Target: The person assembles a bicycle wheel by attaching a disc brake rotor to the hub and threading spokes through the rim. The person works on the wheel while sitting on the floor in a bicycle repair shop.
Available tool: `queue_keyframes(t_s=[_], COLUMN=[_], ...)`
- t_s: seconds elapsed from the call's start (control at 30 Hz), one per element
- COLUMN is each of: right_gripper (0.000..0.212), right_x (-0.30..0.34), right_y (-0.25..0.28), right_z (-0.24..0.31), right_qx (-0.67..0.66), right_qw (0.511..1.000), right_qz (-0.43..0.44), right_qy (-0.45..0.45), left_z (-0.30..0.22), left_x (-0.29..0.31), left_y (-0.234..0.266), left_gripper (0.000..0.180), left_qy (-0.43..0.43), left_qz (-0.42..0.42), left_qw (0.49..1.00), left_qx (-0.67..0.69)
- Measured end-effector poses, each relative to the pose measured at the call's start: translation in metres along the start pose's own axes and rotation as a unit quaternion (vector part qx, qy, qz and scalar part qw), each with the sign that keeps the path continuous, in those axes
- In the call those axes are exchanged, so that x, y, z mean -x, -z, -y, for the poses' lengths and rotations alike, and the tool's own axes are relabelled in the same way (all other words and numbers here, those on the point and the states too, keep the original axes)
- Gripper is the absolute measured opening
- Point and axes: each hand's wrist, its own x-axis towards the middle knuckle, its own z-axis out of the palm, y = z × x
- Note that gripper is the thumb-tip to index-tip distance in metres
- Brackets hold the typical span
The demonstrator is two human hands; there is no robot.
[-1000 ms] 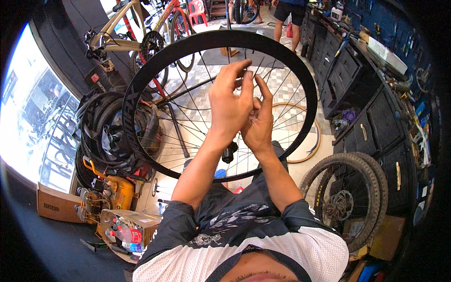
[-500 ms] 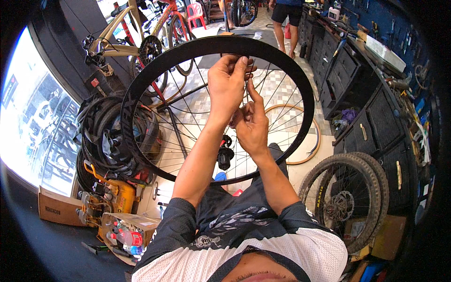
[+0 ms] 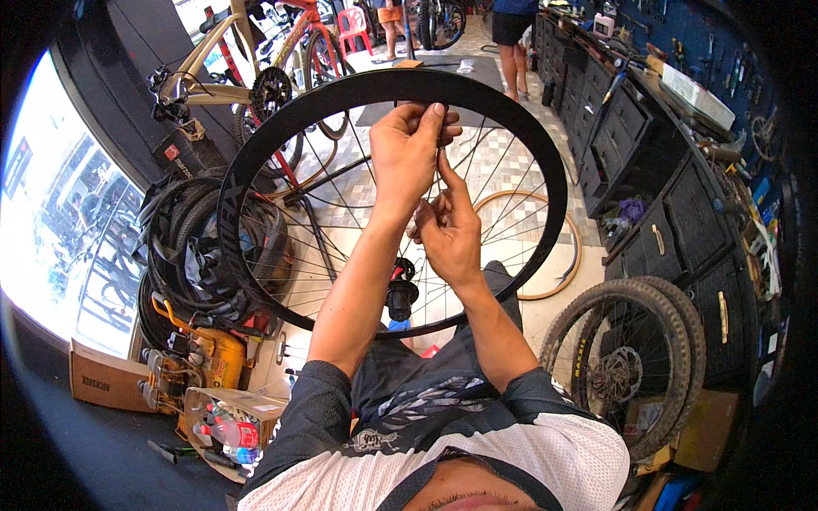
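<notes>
A bicycle wheel [image 3: 545,162] with a deep black rim and no tyre stands tilted in front of me, above my lap. Its dark spokes run to a black and red hub [image 3: 400,298] low in the ring. Reaching inside the rim's upper part, my left hand [image 3: 407,157] is closed, thumb and fingers pinched at the rim end of a spoke. Just below it, my right hand [image 3: 449,234] has its index finger stretched up along that spoke, the other fingers curled in around it. Fingers partly hide the gripped spot.
Two knobby-tyred wheels [image 3: 622,366] lean at the right, by dark drawer cabinets [image 3: 690,213]. Piled tyres [image 3: 183,221], a yellow compressor [image 3: 221,349] and a box of bottles [image 3: 256,404] stand left. Bikes [image 3: 204,85] are beyond; a person in black shorts [image 3: 511,30] stands far off.
Both hands have shifted slightly left, the right more so. The hub has moved a little down and left. Far back, a person in orange shorts has come into view.
</notes>
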Motion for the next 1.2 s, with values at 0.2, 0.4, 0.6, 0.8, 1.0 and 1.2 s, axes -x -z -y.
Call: queue_keyframes(t_s=[0.2,0.4,0.6,0.8,1.0,1.2], right_gripper=[0.069,0.068,0.067,0.065,0.065,0.063], right_x=[0.001,0.002,0.004,0.004,0.004,0.001], right_y=[0.002,0.006,0.003,0.002,0.004,0.005], right_z=[0.006,0.007,0.007,0.009,0.005,0.006], right_qx=[-0.009,0.017,0.01,0.018,0.038,0.065], right_qw=[1.0,1.0,1.0,1.0,0.999,0.998], right_qz=[-0.002,0.009,-0.002,-0.003,-0.007,0.017], right_qy=[-0.015,-0.012,-0.004,-0.002,0.001,0.015], left_z=[-0.001,-0.003,0.002,0.003,0.001,-0.003], left_x=[0.001,0.001,0.002,0.004,0.003,0.006], left_y=[-0.003,-0.003,-0.006,-0.008,-0.01,-0.009], left_gripper=[0.022,0.021,0.022,0.02,0.02,0.019], left_qy=[0.011,0.011,-0.008,-0.026,-0.035,-0.013], left_qz=[-0.004,-0.014,-0.036,-0.054,-0.062,-0.057], left_qw=[1.0,1.0,0.997,0.994,0.992,0.995], left_qx=[-0.001,-0.013,-0.062,-0.09,-0.107,-0.074])
